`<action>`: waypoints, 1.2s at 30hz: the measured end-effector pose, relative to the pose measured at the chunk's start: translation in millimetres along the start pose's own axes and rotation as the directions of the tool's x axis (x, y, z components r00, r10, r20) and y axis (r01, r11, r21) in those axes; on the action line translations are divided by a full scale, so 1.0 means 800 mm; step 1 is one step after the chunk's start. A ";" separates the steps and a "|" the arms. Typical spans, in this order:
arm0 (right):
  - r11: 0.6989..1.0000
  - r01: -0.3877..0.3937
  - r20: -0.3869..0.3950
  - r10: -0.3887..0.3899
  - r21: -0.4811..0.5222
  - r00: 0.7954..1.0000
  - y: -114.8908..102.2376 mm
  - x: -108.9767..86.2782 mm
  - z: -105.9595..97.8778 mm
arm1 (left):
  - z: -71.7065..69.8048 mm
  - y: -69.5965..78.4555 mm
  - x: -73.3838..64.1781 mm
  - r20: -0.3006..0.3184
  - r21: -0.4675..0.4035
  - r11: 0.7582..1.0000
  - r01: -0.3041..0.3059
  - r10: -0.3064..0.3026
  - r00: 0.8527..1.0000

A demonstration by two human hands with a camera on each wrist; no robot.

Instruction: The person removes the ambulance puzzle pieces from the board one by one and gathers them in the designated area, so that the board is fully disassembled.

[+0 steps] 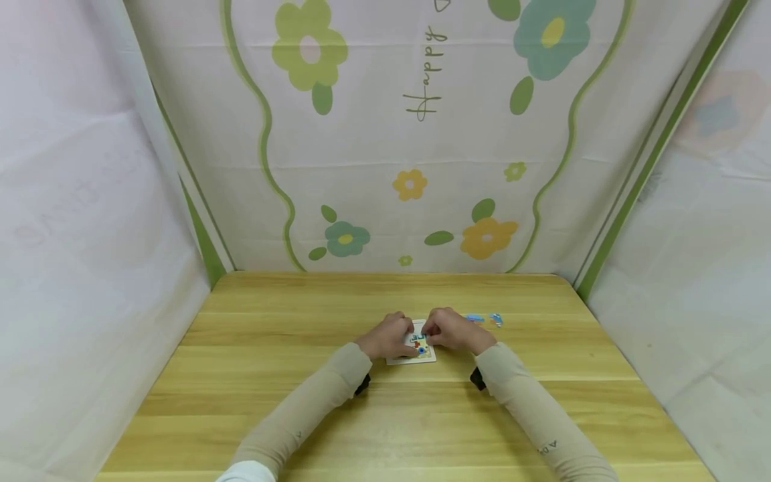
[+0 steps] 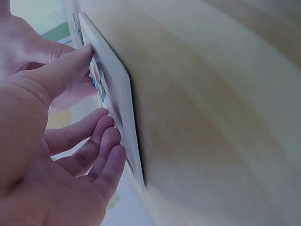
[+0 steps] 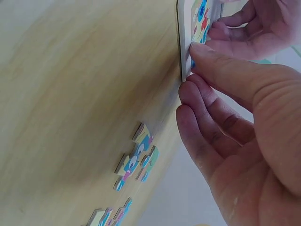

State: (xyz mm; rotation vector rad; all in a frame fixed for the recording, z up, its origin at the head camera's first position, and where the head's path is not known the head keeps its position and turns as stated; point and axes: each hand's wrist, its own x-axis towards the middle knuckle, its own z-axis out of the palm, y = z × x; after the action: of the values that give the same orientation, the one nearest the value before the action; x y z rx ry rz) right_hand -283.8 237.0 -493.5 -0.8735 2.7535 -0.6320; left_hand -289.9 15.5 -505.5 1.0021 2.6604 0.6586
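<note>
"Start on the left of the head view. What's there?"

"A beige sleeve [image 1: 301, 410], a small black device [image 1: 363, 384] under its cuff, then the left hand [image 1: 387, 337]."

"What is that hand doing?"

"Its thumb is spread apart from the fingers. The thumb tip rests on the face of a white-framed jigsaw board [image 1: 402, 361], and in the left wrist view the fingertips touch it near the edge."

"And the board?"

"It lies on the wood-grained counter [image 1: 289, 375], between the two hands. Its picture is partly covered, but a round blue spot, some red and some yellow show."

"Next, the right hand [image 1: 452, 330]?"

"At the board's right side. The right wrist view has the thumb pressing the border and the fingers bent close to the edge. The index fingertip is hidden, so I can't tell whether it's clamped on anything."

"Anything beyond it?"

"Loose jigsaw pieces, apart from the board. The nearer one [image 3: 133, 160] has cartoon eyes; a blue-and-green one [image 3: 149, 164] lies just beside it, and another [image 3: 114, 215] is cut by the picture's lower edge."
</note>
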 end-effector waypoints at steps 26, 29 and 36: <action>0.987 -0.100 -0.042 0.106 0.128 0.993 0.005 -0.003 -0.003 | 0.012 0.000 0.006 -0.040 -0.036 0.999 -0.013 0.011 0.999; 0.978 -0.109 -0.056 0.121 0.179 0.991 0.009 -0.010 -0.006 | 0.010 0.000 0.006 -0.037 -0.039 0.999 -0.007 0.005 0.999; 0.963 -0.135 -0.091 0.160 0.231 0.983 0.028 -0.035 -0.023 | 0.009 0.002 0.005 -0.036 -0.029 1.000 -0.001 0.000 0.999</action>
State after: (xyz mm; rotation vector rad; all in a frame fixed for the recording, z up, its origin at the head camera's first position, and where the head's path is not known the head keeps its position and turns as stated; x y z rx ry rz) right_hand -278.1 276.5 -485.6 -0.5943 2.7372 -0.9643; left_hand -289.0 21.7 -511.3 0.9918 2.6734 0.7206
